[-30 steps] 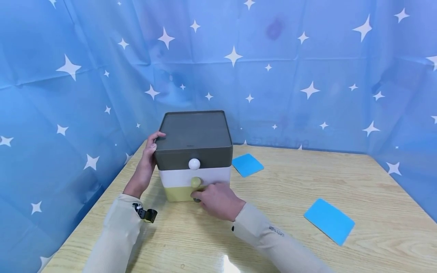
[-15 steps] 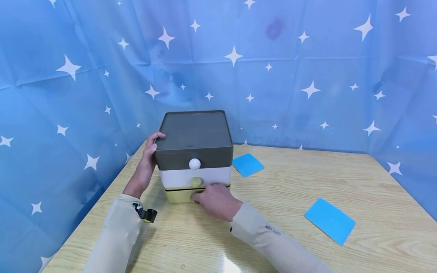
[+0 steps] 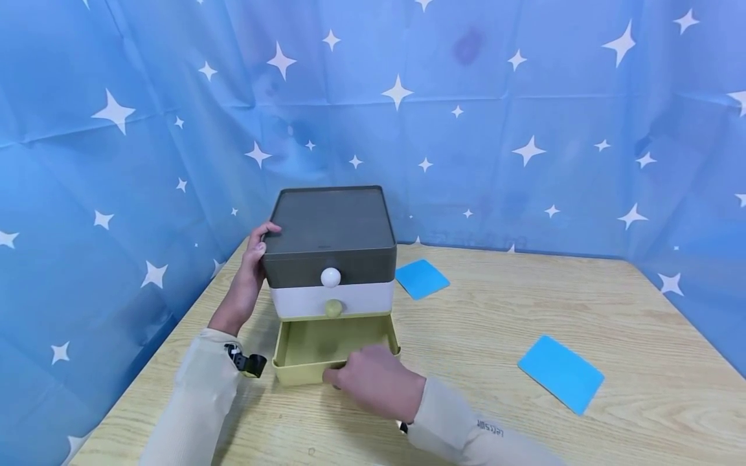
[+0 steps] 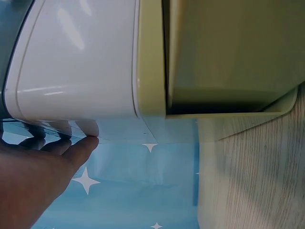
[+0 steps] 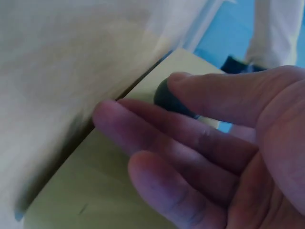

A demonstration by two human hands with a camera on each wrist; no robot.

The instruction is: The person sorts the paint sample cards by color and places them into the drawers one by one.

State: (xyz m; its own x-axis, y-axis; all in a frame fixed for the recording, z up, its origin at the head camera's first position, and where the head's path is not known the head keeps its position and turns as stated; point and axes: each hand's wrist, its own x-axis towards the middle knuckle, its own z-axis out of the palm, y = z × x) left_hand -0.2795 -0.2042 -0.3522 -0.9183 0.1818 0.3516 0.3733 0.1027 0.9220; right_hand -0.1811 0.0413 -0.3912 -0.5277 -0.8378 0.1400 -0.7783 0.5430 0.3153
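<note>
Blue star-print cloth wraps round you on all sides, and the pale wood table spreads out below it. At eleven o'clock on that table stands your three-drawer box, dark grey on top, white in the middle, yellow-green at the bottom. That bottom drawer is slid well out toward you, its inside showing bare from the head camera.

Your left hand braces the box's left side, thumb hooked over the top edge; your left wrist camera adds what the head view hides, straight fingers pressed flat against the white wall.

Your right hand sits at the drawer's front. From above it covers the handle completely. Your right wrist camera fills that in: a dark knob with your thumb over it and fingers below, curled round it.

Out at three o'clock lies a blue card, and a second blue card rests just beside the box at one o'clock. Two smaller knobs, white and green, sit on the closed drawers.
</note>
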